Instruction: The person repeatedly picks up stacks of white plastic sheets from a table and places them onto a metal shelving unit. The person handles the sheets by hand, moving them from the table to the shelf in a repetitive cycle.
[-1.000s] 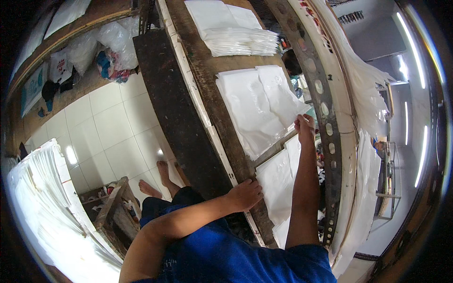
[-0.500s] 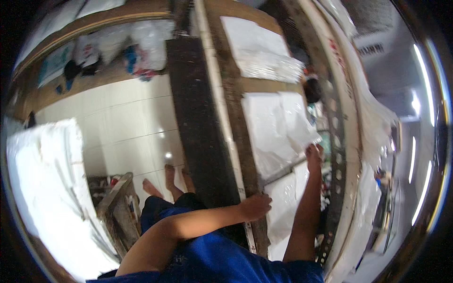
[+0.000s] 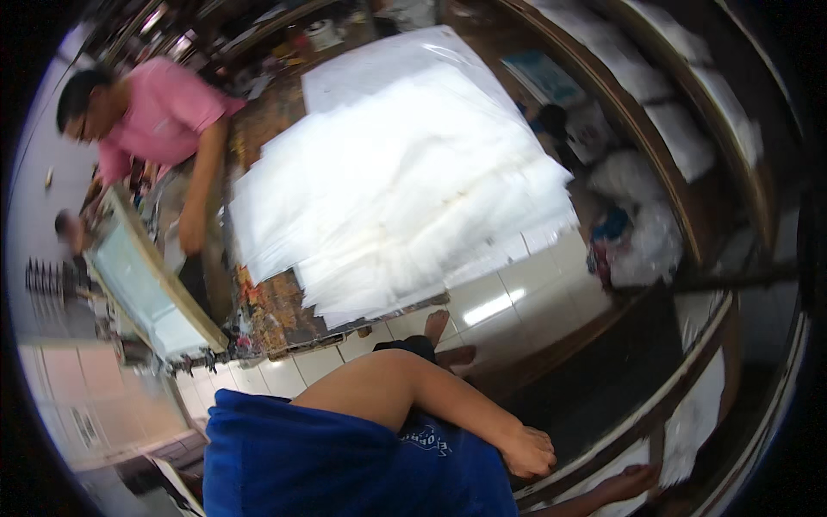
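My left hand point(image 3: 528, 452) is at the lower right, just above the pale edge of a low shelf rack point(image 3: 594, 461). Its fingers are curled in, and whatever they may hold is hidden. Further right, beside a wooden slat of the rack, my right hand point(image 3: 633, 481) has its fingers drawn together; what is in them, if anything, cannot be made out. White plastic-wrapped sheets point(image 3: 693, 422) lie in the rack, nearest to the right hand. A broad pile of thin white sheets point(image 3: 413, 172) covers the worktable ahead, apart from both hands.
At the left, a person in a pink shirt point(image 3: 177, 103) leans over a framed screen point(image 3: 155, 276) at the stained table's end point(image 3: 280, 319). A dark bench point(image 3: 594, 370) runs before the rack. Wooden shelves point(image 3: 655, 164) with clear bags point(image 3: 650, 246) stand at the right.
My view has swung left, bringing the worktable and the person in pink into sight. The rack and both hands now lie at the lower right. My right hand is no longer on the white sheets.
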The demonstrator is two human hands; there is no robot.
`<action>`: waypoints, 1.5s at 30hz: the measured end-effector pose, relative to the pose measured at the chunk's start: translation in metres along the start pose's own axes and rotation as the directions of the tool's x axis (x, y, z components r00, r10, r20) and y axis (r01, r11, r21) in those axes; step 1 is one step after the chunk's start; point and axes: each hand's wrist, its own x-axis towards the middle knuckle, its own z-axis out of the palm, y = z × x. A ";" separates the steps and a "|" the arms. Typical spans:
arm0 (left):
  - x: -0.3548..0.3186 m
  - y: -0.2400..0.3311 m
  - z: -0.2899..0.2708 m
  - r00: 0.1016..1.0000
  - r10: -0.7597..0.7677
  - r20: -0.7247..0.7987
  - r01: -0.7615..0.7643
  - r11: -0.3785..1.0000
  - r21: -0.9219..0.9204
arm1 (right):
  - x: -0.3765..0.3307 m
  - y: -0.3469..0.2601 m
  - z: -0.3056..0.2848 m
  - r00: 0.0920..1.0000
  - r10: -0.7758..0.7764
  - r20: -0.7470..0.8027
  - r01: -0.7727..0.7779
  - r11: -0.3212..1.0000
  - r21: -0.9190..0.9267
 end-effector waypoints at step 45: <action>-0.320 0.050 -0.259 0.084 -0.198 -0.976 0.907 0.421 -0.007 | -0.196 -0.191 0.267 0.271 -0.328 0.905 -0.166 0.910 0.380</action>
